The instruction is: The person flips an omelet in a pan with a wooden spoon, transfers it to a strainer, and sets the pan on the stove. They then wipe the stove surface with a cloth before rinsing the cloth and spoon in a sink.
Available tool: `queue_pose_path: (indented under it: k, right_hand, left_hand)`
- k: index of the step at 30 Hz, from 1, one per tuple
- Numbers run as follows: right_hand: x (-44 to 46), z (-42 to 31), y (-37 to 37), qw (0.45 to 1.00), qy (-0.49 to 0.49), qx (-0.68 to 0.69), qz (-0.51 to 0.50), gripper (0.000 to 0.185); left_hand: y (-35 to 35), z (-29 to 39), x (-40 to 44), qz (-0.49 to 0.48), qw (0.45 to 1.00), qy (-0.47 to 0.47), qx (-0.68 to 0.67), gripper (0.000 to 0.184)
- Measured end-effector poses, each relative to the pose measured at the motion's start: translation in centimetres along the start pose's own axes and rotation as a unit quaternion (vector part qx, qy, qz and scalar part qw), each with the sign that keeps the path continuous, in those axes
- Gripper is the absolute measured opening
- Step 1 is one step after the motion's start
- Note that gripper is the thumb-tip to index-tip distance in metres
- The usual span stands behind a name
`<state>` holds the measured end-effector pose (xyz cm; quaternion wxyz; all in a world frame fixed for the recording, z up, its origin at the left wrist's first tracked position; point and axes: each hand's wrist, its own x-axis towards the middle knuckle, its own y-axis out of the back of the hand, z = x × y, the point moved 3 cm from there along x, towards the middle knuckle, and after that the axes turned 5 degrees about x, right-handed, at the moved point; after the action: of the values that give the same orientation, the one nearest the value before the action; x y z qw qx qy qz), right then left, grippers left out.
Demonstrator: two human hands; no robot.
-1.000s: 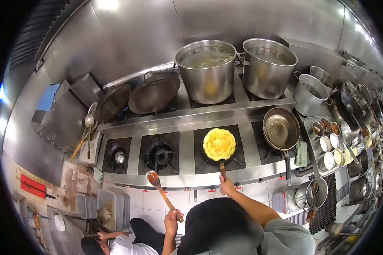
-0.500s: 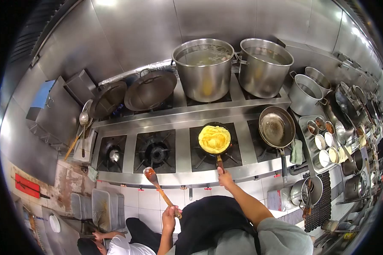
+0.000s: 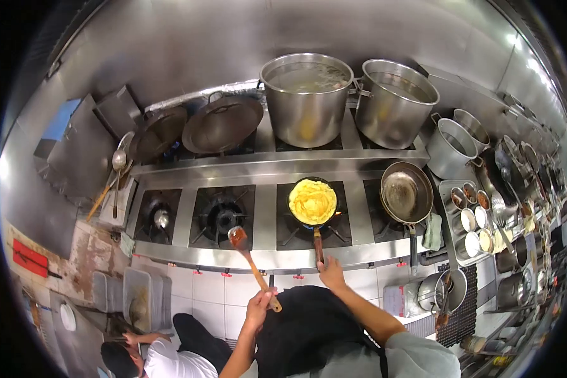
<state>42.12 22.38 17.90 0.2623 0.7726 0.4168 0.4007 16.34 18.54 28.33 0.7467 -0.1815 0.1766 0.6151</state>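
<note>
In my left hand (image 3: 259, 308) is a wooden spoon (image 3: 256, 269), its bowl coated with red sauce and raised in front of the stove edge. My right hand (image 3: 332, 273) is at the end of the handle of a small black pan (image 3: 317, 235), with the fingers partly bent; whether they still grip the handle is unclear. The pan rests on a burner. A round, folded yellow egg-like layer (image 3: 312, 201) fills it, and a small orange flame shows at its right side.
Two tall steel pots (image 3: 307, 116) and two dark woks (image 3: 223, 126) stand on the rear ledge. Stacked frying pans (image 3: 407, 193) sit right of the egg pan. A tray (image 3: 445, 189) of containers is farther right. Another person (image 3: 176, 362) crouches at lower left.
The egg layer, seen shifting shape in the pan earlier, now lies rounder. My right hand has moved toward the handle's end and loosened. The spoon has risen slightly and moved right.
</note>
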Motion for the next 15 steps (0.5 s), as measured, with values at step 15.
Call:
queue_pose_path:
  k: [15]
  right_hand:
    - [4.3, -6.5, 11.7, 0.718, -0.362, 0.491, -0.335, 0.023]
  left_hand:
    - [-8.6, 1.1, 4.2, -0.192, 0.969, -0.016, -0.156, 0.055]
